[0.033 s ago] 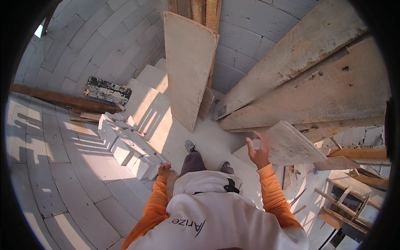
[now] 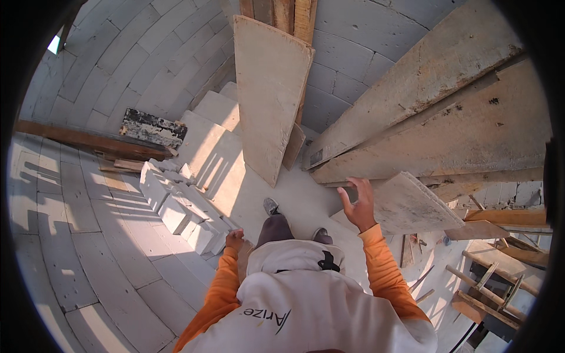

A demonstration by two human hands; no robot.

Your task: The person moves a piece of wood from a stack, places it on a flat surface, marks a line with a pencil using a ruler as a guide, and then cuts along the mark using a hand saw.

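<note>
My right hand [image 2: 360,206] is raised in front of me, thumb and fingers apart, with nothing in its grasp. Behind it, a short pale board [image 2: 415,203] leans near the long planks; I see no contact between hand and board. Lower on the left, my left hand [image 2: 234,239] is closed, its fingers curled. A flat brown piece [image 2: 243,259] shows just below that hand, beside my leg; whether the fingers grip it is hidden. Left of this hand lies a heap of white blocks [image 2: 176,212].
Long, dusty planks [image 2: 435,126] lean at the right, and a wide board [image 2: 272,94] stands upright ahead. Block walls [image 2: 97,235] rise on the left. A black-and-white stained slab [image 2: 153,127] rests beyond the blocks. Wooden scraps and a ladder-like frame [image 2: 488,282] lie at the right.
My right hand has shifted slightly left, and its fingers lean more to the left. The left hand stays closed in nearly the same place. The view has moved very slightly.
</note>
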